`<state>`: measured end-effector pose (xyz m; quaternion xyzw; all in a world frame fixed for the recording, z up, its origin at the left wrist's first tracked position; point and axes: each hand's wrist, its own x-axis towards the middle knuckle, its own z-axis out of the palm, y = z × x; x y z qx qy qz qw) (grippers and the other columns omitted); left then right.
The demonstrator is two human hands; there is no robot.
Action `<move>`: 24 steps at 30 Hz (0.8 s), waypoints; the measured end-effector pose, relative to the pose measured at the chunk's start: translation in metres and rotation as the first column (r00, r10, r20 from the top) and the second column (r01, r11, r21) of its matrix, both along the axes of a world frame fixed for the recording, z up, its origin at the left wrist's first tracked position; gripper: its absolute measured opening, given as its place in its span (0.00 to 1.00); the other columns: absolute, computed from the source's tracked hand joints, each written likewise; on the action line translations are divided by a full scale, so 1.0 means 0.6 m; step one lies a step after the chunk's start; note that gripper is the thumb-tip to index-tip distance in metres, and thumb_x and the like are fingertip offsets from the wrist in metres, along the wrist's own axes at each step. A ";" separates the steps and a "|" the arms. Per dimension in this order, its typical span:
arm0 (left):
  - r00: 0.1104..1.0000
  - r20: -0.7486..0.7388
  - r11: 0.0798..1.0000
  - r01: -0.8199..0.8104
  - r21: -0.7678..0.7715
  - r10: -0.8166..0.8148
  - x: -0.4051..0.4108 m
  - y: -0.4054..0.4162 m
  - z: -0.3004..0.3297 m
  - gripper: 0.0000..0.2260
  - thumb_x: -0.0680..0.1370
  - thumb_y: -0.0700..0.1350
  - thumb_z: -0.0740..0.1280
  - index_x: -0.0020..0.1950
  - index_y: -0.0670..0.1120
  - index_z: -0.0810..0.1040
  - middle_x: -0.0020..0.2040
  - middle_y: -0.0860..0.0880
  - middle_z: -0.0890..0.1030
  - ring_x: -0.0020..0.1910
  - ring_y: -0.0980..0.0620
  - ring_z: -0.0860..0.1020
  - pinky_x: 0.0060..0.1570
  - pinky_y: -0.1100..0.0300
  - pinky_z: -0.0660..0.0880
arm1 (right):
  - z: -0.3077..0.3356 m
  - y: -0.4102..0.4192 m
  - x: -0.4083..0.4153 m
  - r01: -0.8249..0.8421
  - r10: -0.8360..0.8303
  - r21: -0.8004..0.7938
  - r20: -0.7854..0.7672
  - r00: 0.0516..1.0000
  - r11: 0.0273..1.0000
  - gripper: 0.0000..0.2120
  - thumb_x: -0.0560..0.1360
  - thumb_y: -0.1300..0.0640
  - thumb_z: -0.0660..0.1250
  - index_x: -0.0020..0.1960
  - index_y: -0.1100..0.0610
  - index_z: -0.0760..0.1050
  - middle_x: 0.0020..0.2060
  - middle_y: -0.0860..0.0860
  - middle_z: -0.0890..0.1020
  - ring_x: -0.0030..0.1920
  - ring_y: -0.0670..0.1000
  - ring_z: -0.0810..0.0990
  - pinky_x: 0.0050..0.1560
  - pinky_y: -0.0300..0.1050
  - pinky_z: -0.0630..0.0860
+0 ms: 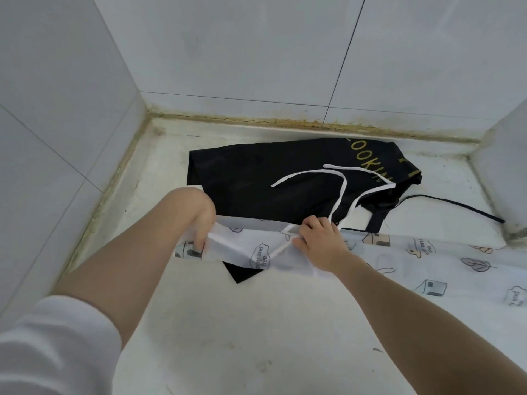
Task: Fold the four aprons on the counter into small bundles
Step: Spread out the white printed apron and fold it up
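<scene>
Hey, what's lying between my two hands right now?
In the head view, a stretch of the white printed apron and its white tie strap spans from the left hand to the right hand.

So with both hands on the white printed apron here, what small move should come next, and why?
Probably gather the white ties back onto the white apron before folding further. Both the left hand and the right hand grip its folded edge, but its ties trail loose across the black apron behind and could drag it along.
</scene>
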<state>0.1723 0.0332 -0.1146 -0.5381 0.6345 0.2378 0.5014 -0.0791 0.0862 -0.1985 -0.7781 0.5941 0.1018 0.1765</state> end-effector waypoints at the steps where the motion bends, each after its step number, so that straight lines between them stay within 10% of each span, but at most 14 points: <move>1: 0.999 0.038 0.994 0.004 -0.105 0.001 0.001 0.001 -0.003 0.14 0.72 0.46 0.70 0.57 0.46 0.78 0.45 0.50 0.77 0.46 0.50 0.77 0.51 0.59 0.72 | 0.000 0.000 0.000 -0.002 0.002 -0.004 -0.006 1.000 1.000 0.19 0.82 0.46 0.48 0.66 0.53 0.68 0.64 0.50 0.66 0.65 0.53 0.63 0.70 0.51 0.58; 7: 0.996 0.010 0.623 0.063 -0.780 -0.087 -0.031 0.030 -0.049 0.11 0.75 0.40 0.61 0.56 0.49 0.74 0.54 0.48 0.74 0.63 0.45 0.67 0.71 0.42 0.46 | 0.006 -0.012 0.011 0.017 -0.015 0.036 -0.040 0.999 0.999 0.18 0.82 0.48 0.46 0.67 0.51 0.66 0.62 0.51 0.68 0.63 0.55 0.65 0.71 0.57 0.58; 12: 0.895 -0.362 0.574 -0.158 -0.803 -0.261 -0.070 0.050 -0.109 0.13 0.81 0.47 0.51 0.59 0.47 0.72 0.54 0.49 0.77 0.58 0.48 0.72 0.70 0.50 0.52 | 0.002 -0.017 0.017 0.061 -0.061 0.007 -0.032 0.998 0.998 0.15 0.83 0.49 0.47 0.64 0.51 0.66 0.58 0.51 0.70 0.60 0.56 0.68 0.70 0.58 0.58; 24: 0.936 -0.267 0.600 -0.080 -0.796 -0.230 -0.023 0.025 -0.169 0.14 0.81 0.53 0.55 0.55 0.44 0.72 0.53 0.45 0.76 0.53 0.44 0.74 0.53 0.54 0.67 | -0.018 -0.032 0.013 0.159 -0.150 -0.070 0.117 0.982 0.985 0.10 0.80 0.44 0.53 0.47 0.50 0.64 0.44 0.45 0.74 0.49 0.51 0.72 0.68 0.53 0.55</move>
